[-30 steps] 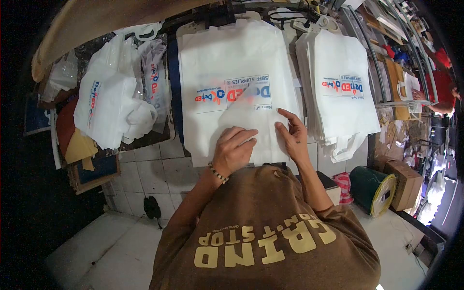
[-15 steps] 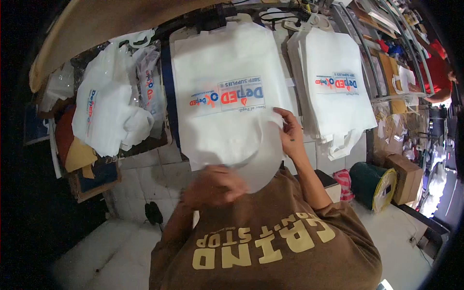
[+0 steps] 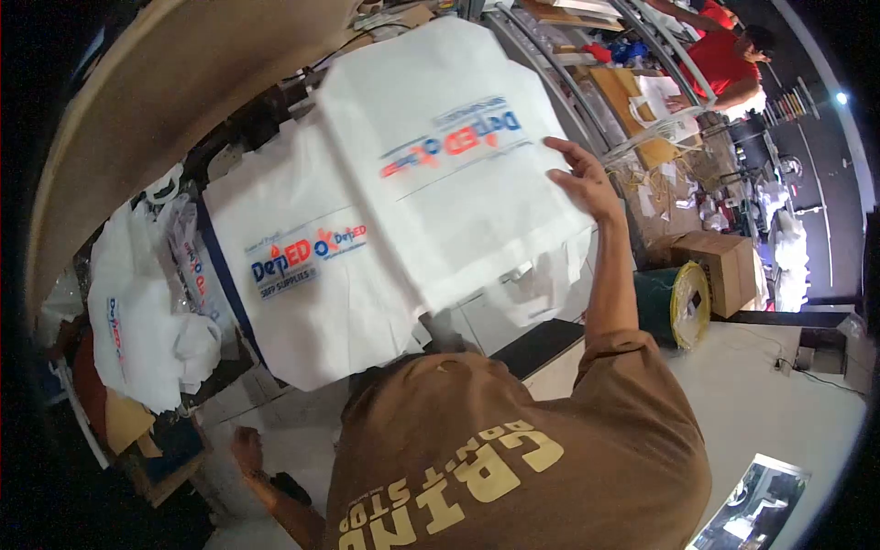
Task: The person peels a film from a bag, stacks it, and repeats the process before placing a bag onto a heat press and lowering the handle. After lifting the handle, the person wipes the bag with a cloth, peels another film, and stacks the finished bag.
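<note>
A white bag (image 3: 486,202) with blue and red print lies over the stack at the right, its image slightly blurred. My right hand (image 3: 589,188) is at that bag's right edge, thumb and fingers apart over the fabric. Beside it on the left, partly overlapped, another white printed bag (image 3: 312,312) lies flat, its lettering turned the other way. My left hand (image 3: 246,449) hangs low at the far left, away from the bags; it is small and dim, and its fingers cannot be made out.
More white bags (image 3: 137,312) and plastic-wrapped ones lie at the left. A metal rack (image 3: 559,87) stands behind the stack. A person in red (image 3: 720,69) is at the upper right. A green roll (image 3: 655,307) and a cardboard box (image 3: 720,270) stand at the right.
The printed bag has moved from the middle onto the right stack, with another bag exposed where it lay. My left hand has dropped away to the lower left. The view has turned.
</note>
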The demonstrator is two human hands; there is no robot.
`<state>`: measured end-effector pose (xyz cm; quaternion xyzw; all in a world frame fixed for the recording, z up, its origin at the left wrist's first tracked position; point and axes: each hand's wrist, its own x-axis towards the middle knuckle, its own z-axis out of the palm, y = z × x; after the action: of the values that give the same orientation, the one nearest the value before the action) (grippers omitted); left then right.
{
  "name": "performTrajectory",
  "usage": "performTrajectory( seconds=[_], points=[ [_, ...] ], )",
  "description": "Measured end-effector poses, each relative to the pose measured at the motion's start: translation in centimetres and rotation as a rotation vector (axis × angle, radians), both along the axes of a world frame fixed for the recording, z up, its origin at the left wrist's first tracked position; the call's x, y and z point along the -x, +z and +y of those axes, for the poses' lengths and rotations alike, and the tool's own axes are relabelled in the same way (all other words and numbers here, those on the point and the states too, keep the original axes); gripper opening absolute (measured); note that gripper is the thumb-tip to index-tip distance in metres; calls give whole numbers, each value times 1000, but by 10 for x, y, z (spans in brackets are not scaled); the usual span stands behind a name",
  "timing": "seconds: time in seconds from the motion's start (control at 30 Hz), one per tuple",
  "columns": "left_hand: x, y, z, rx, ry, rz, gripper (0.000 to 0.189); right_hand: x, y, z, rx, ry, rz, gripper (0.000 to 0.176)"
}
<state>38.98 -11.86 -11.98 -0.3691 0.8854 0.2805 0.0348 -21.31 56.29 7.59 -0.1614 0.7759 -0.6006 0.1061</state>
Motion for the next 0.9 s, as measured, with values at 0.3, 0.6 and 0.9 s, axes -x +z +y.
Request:
performTrajectory(
  seconds=[0.3,0.6,0.9],
  points=[
    [-31,-45,40,-242,92,-160,13,86,-99,124,-337,14,-112,61],
    [32,9,52,242,176,-116,38,78,-86,74,-731,-241,529,53],
    [353,123,123,250,-313,632,39,-151,-45,-230,-474,85,421,93]
  ],
)
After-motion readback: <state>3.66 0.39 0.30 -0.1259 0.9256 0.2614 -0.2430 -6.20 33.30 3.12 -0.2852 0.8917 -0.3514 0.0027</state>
